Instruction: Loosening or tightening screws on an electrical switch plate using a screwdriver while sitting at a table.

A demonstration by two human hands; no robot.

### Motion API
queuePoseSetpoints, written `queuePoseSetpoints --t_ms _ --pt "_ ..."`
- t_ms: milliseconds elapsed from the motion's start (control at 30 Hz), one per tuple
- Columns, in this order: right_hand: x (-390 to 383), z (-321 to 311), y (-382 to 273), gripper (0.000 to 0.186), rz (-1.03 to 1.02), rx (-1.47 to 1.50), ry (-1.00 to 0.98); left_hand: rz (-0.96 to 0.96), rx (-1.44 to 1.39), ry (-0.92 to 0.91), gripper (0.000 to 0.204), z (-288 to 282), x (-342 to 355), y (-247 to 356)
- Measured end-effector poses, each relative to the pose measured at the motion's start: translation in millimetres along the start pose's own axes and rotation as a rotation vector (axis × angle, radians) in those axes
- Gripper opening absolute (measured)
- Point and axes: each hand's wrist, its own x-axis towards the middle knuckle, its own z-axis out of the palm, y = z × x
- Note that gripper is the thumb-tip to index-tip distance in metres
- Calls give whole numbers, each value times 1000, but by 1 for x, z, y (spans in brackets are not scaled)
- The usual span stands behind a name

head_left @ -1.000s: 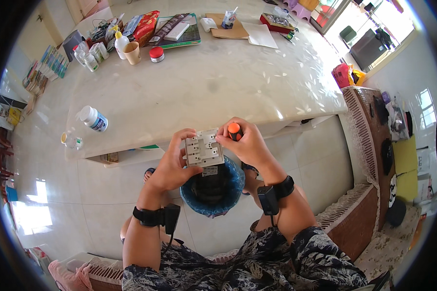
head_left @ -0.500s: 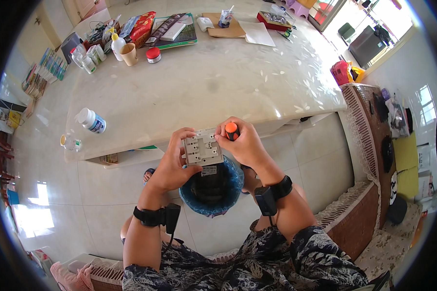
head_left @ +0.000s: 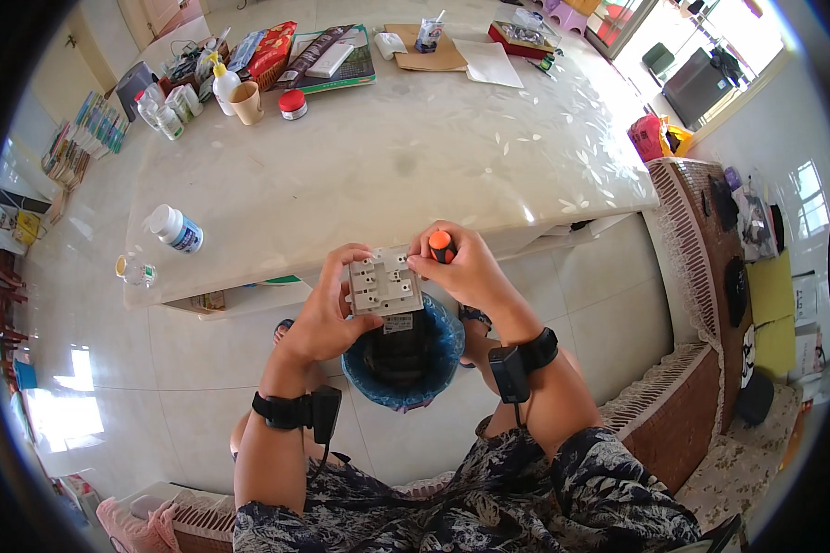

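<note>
A square whitish wall switch or socket panel (head_left: 385, 286) is held with its back upward, showing terminals and screw holes. My left hand (head_left: 334, 309) is closed on its left side, thumb along the lower edge and fingers at the upper left. A screwdriver with an orange and black handle (head_left: 442, 244) is in my right hand (head_left: 466, 269), its orange end pointing up. My right thumb and fingertips meet at the panel's upper right corner; whether they also pinch something small there is hidden. The screwdriver's shaft does not show.
Under the panel stands a bin lined with a blue bag (head_left: 444, 355). The pale table (head_left: 387, 184) lies ahead, with a white pill bottle (head_left: 174, 229) and a clear small bottle (head_left: 136, 271) at its left. Cups, books and packages line its far side. A wooden bench (head_left: 659, 419) is at right.
The panel has shifted very slightly left in my hands. My right wrist has moved a little to the right; both grips stay the same.
</note>
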Motion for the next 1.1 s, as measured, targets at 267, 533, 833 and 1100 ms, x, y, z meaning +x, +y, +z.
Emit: queuePoseSetpoints --t_ms 267,533,833,1100 --pt "-1 3 0 22 87 9 69 43 232 72 80 5 1 0" --pt "-1 4 0 20 107 52 53 80 354 77 81 4 1 -2" --pt "-1 4 1 18 -11 45 38 53 225 62 81 4 2 0" --pt "-1 5 -5 21 58 57 95 68 222 63 82 4 2 -1"
